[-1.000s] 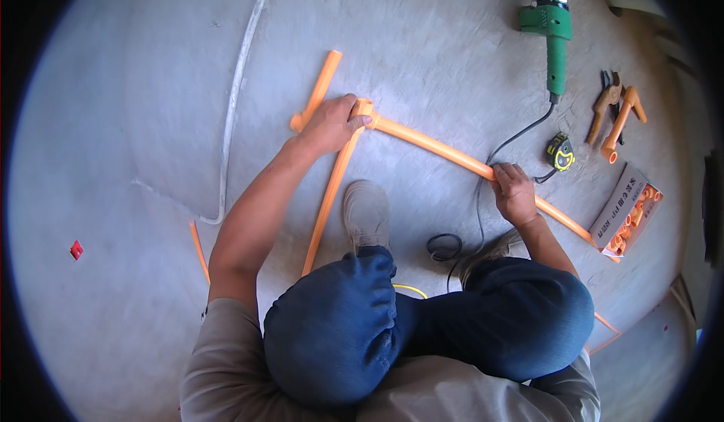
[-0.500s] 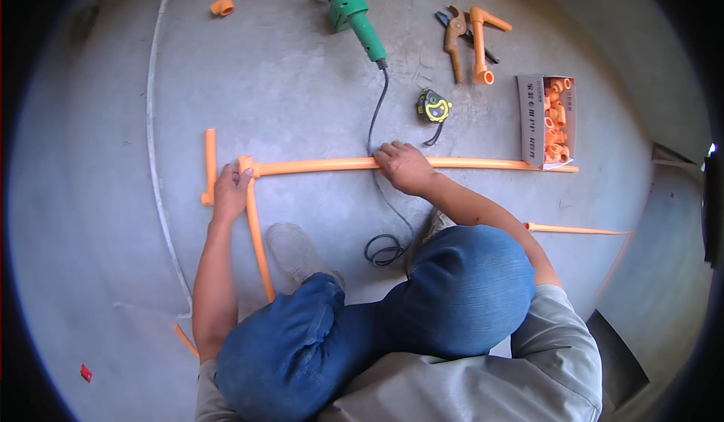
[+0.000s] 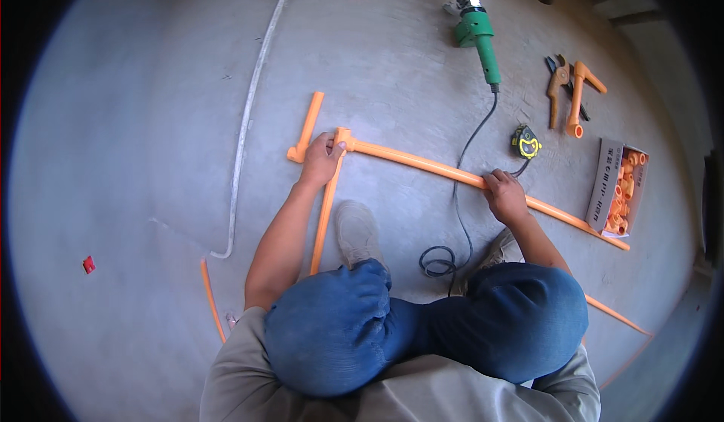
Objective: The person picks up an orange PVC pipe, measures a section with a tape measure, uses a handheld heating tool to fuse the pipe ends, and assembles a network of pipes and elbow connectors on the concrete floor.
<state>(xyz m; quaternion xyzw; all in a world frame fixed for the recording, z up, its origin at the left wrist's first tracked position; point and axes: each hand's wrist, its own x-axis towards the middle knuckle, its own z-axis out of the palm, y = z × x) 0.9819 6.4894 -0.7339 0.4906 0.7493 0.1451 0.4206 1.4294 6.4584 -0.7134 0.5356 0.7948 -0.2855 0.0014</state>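
Left hand (image 3: 320, 159): here in the head view, fingers and thumb pinching the orange tee fitting (image 3: 343, 138), right where the near pipe (image 3: 324, 218) joins!
Right hand (image 3: 505, 196): fingers together, curled over and gripping the long orange pipe (image 3: 422, 164)!
Long orange pipe: stretching rightward from the tee, crossing the black cable (image 3: 477, 124), right end beside the carton of fittings (image 3: 601, 188).
Green pipe welder (image 3: 477, 31): lying beyond, tape measure (image 3: 526, 143) nearer.

The floor (image 3: 166, 158) left of the green tool (image 3: 475, 30) is bright; far right of it looks dim and bent.
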